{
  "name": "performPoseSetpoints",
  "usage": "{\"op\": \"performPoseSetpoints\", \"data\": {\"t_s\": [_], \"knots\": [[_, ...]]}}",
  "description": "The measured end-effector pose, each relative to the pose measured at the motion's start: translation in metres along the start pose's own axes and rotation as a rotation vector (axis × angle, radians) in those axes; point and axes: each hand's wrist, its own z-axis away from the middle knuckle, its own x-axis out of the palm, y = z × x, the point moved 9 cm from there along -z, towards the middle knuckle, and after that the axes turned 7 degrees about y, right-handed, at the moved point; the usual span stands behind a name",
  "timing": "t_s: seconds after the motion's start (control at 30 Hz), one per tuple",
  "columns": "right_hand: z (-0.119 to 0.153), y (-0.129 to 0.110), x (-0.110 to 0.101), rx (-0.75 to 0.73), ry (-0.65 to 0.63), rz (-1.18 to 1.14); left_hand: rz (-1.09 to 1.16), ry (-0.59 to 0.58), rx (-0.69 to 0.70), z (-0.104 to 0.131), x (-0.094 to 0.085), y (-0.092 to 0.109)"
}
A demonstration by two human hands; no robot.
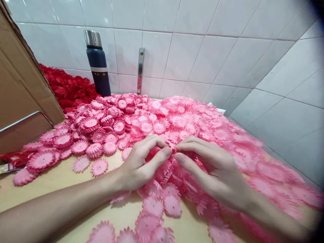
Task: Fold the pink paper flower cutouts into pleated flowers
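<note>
In the head view, my left hand (146, 160) is closed, with thumb and bent index finger pinching a pink scalloped flower-petal disc (171, 145). From the other side, my right hand (211, 165) meets it, its curled fingertips at the disc's edge and the thumb just below. Most of the disc is hidden behind my fingers. Under and behind both hands spreads a big heap of similar pink petal discs (220, 133), each with a small centre hole. Stacked, darker-edged discs (89, 123) lie to the left, and loose ones (99, 166) rest on the pale tabletop (76, 199).
A dark blue bottle (98, 64) with a steel cap stands against the tiled wall (189, 50). Beside it is a pile of red petals (68, 86). A cardboard box (25, 77) borders the left, with a red packet (16, 158) below. A metal strip (141, 67) is on the wall.
</note>
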Motion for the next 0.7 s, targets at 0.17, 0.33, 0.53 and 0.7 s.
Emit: {"op": "performPoseSetpoints", "data": {"t_s": [0.17,0.33,0.53,0.7], "knots": [[0.0,-0.001,-0.002,0.018,0.02,0.0,-0.022,-0.049,0.048,0.002,0.004,0.006],[-0.002,0.001,-0.002,0.046,0.045,0.011,-0.104,-0.055,0.128,0.004,0.006,0.011],[0.001,0.01,0.002,0.136,-0.009,-0.031,-0.119,-0.014,0.106,0.005,0.001,0.007],[0.001,0.008,0.004,0.128,-0.031,-0.047,-0.07,-0.041,0.064,0.004,0.003,0.005]]}}
